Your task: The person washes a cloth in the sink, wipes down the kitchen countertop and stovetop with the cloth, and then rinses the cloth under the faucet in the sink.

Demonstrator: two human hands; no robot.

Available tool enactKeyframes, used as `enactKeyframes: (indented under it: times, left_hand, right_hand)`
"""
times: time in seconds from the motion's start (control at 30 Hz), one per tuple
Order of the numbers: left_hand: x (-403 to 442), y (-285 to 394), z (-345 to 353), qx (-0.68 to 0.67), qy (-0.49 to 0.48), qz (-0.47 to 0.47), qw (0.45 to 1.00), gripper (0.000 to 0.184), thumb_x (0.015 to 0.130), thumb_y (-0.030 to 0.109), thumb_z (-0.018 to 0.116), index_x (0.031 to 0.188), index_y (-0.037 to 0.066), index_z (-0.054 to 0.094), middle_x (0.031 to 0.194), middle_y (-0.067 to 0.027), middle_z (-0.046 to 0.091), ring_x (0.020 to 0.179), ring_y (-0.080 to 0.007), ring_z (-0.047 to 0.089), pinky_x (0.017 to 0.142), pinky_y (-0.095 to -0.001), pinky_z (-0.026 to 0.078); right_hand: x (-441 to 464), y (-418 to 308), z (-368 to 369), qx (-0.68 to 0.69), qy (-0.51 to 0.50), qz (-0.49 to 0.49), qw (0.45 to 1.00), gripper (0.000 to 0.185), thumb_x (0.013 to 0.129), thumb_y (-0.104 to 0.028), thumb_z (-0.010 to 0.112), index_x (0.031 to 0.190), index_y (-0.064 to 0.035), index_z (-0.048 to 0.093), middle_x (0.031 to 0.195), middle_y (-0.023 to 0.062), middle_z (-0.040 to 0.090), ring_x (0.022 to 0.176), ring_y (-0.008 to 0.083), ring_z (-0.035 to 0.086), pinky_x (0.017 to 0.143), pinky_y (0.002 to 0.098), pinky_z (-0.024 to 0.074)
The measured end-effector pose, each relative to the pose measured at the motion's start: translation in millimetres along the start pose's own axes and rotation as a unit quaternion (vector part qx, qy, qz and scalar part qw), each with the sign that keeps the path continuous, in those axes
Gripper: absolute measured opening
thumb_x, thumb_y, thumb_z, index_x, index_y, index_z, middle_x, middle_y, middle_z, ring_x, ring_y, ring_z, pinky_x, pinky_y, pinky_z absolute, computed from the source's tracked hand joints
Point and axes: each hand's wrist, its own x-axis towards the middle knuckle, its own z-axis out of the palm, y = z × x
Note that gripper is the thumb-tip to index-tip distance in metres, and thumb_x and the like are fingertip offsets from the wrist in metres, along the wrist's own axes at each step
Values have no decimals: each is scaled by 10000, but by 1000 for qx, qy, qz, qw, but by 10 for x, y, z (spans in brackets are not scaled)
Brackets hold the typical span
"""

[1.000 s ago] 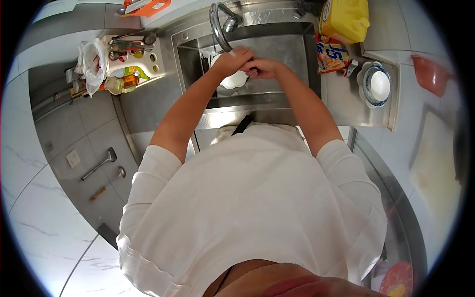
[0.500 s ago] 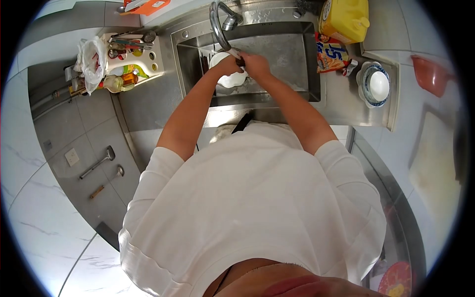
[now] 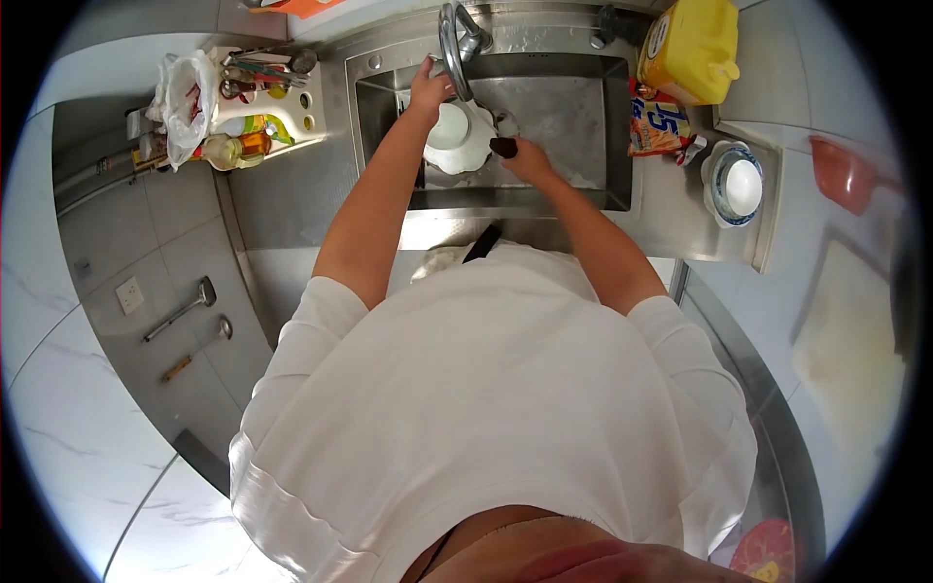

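My left hand is at the left side of the curved faucet, its fingers apart and nothing visible in them; whether it touches the faucet is unclear. My right hand is closed on a dark object over the sink; a pale, shiny part shows just beyond it, too small to identify. Between my hands, white bowls with a scalloped rim sit in the left part of the sink.
Right of the sink stand a yellow jug, an orange packet and stacked bowls. On the left are a white utensil rack, bottles and a plastic bag. A red dipper is at far right.
My hands, together near the faucet before, are now apart: the left up beside the faucet, the right lower and to the right with the dark object. More of the white bowls shows. The view has shifted slightly.
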Motion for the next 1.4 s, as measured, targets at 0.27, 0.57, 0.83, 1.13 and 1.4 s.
enactKeyframes:
  times: [0.27,0.57,0.83,1.13,1.4]
  left_hand:
    - [258,140,157,100,-77,62,990,127,860,119,753,980,106,713,837,-53,698,771,-175,682,665,-328,532]
    - [-1257,-145,251,500,-344,424,672,560,786,-65,687,1327,46,593,1348,-211,602,1191,-412,601,993,-487,510]
    - [-1485,-336,137,652,-244,280,660,311,866,113,696,1153,36,606,998,-190,723,923,-406,718,795,-492,574]
    - [-1137,-504,254,694,-272,205,635,231,821,146,690,1003,5,681,999,-243,754,939,-401,740,812,-501,593]
    - [-1345,162,578,469,-356,-210,780,245,838,194,743,766,113,524,619,12,444,480,-135,392,444,-318,329]
  right_hand:
    - [95,19,-19,70,-15,45,996,477,817,-190,819,1262,-72,696,1115,167,759,1005,345,734,874,436,575]
    - [40,-143,-268,564,-339,200,726,130,956,-165,677,868,-92,615,680,-30,522,492,73,430,433,229,319]
    - [-163,-447,-142,325,-396,71,856,201,928,-239,669,824,-76,613,696,21,595,550,132,535,490,299,438]
    - [-373,-652,-194,-348,74,-213,910,225,955,-155,583,1120,-30,674,874,180,768,797,368,764,669,507,602]
    - [-205,-529,-617,-388,117,-410,817,305,926,-214,612,1212,-117,654,829,122,762,673,323,745,548,445,573]
